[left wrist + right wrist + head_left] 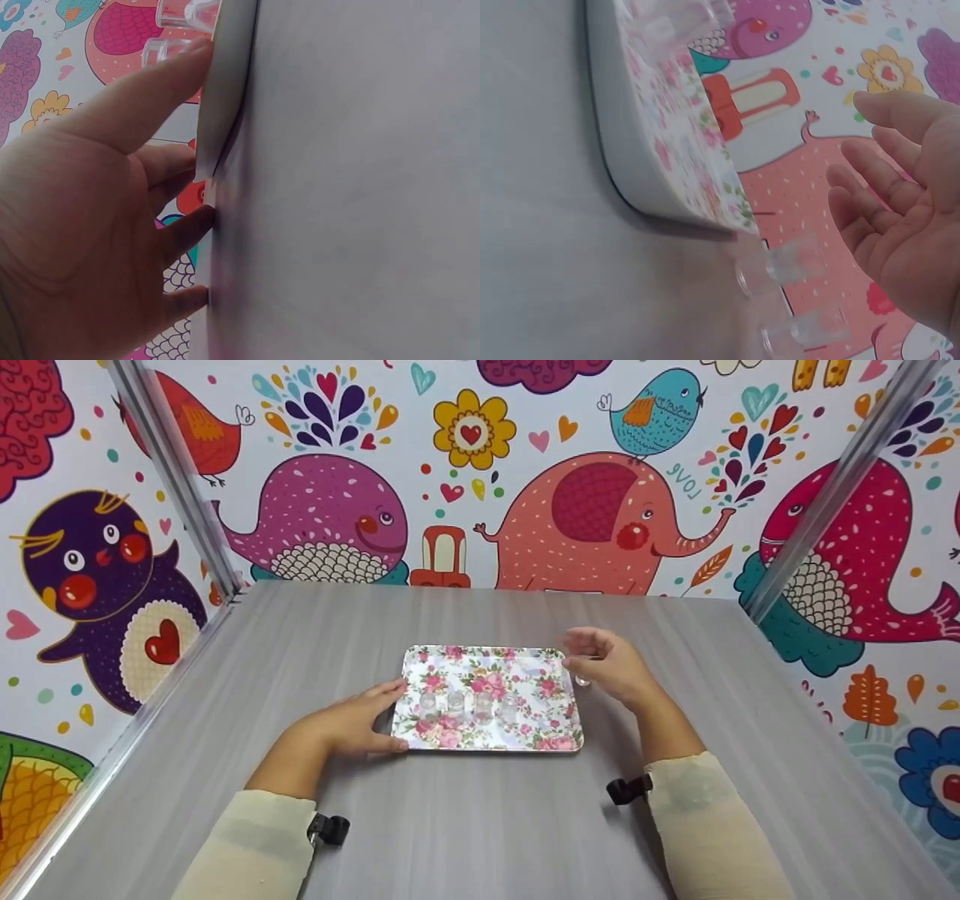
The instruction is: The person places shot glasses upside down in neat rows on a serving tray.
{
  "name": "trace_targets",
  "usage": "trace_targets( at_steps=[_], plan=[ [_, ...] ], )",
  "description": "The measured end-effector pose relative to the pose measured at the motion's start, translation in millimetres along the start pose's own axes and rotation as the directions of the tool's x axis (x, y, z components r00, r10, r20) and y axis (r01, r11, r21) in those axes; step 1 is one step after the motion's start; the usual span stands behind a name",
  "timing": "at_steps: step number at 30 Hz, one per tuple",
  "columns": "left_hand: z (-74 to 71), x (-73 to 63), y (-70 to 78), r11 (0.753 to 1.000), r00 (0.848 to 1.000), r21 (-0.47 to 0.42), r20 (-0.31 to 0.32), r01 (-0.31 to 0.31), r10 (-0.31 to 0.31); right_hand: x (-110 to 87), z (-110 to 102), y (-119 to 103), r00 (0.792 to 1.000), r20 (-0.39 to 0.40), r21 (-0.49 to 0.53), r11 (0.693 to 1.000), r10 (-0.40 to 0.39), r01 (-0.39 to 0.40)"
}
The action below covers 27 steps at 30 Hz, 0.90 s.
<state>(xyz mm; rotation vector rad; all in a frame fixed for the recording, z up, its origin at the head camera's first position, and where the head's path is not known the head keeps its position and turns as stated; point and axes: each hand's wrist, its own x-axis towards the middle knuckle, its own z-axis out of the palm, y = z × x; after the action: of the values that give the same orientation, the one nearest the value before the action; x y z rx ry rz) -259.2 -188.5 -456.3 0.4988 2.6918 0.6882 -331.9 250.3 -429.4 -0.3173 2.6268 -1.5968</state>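
Observation:
A white tray (487, 660) with pink flowers lies on the table, carrying several small clear glasses (456, 706) in a row. My left hand (352, 724) touches the tray's left side. In the left wrist view its thumb (176, 71) rests at the rim, the other fingers spread and fairly straight. Past the tray's far right corner, my right hand (611, 664) is raised with loosely bent fingers and holds nothing. Partly hidden by it, a clear glass (583, 681) stands beside the tray. The right wrist view shows two glasses there, one (795, 262) closer to the tray's corner.
The grey table (480, 825) reaches back to a wall (465, 510) printed with cartoon animals. Metal posts (180, 480) stand at its rear corners. Each sleeve carries a small black camera, such as the one on the left sleeve (330, 829).

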Motion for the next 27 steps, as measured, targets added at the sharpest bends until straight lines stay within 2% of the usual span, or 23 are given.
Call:
trace_targets(
  at_steps=[7,16,27],
  plan=[
    [1.6,0.5,-2.0,1.000,1.000,-0.004,-0.002,-0.013,0.013,-2.2,-21,3,0.998,-0.055,0.031,1.000,0.003,-0.002],
    [1.3,1.2,-1.8,1.000,1.000,-0.007,-0.003,-0.016,0.016,-5.3,-42,6,0.981,-0.188,0.067,0.997,0.047,-0.035],
    [0.9,0.4,-1.4,1.000,1.000,-0.009,0.002,-0.007,0.007,-3.2,-50,18,0.976,-0.198,0.085,0.994,0.091,-0.075]
  ],
)
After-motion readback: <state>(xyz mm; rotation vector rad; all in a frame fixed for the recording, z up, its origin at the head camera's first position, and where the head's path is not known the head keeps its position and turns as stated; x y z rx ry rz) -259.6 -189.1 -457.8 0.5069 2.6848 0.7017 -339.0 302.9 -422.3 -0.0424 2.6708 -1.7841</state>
